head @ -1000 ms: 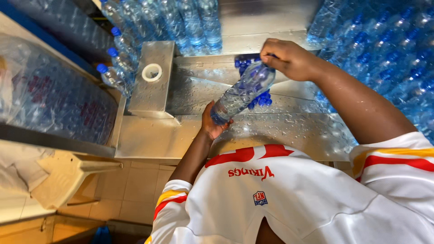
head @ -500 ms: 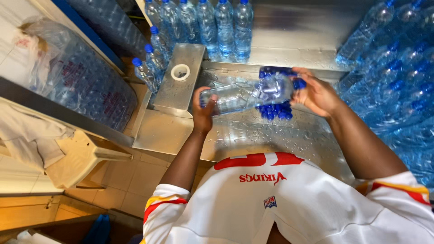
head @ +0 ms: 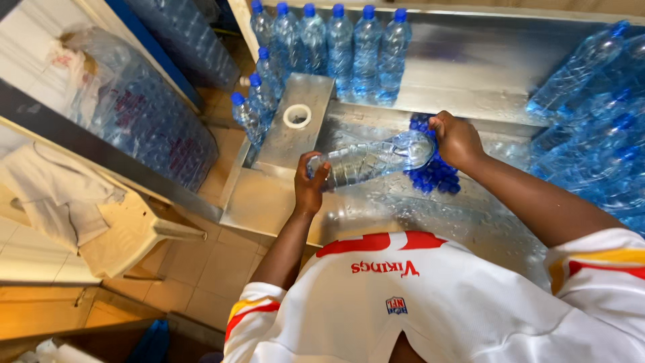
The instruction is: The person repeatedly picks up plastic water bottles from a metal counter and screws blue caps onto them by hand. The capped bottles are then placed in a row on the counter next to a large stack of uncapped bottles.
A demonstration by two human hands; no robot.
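I hold a clear plastic water bottle (head: 373, 160) sideways over a wet steel counter (head: 282, 205). My left hand (head: 310, 185) grips its base end. Fingers of my right hand (head: 457, 140) are closed around its neck end, where a blue cap shows. Under the bottle's right end lies a heap of loose blue caps (head: 430, 176). Part of that heap is hidden behind my right hand and the bottle.
Capped blue-topped bottles (head: 336, 50) stand in a row at the back, with more stacked lying down at right (head: 591, 128). A steel block with a white ring (head: 296, 115) sits left of the bottle. Wrapped packs of bottles (head: 144, 128) and a plastic chair (head: 127, 232) are at left.
The bottle has gone from steeply tilted to nearly level. My left hand has stayed on its base while my right hand shifted to the neck end. The view has swung, showing more standing bottles.
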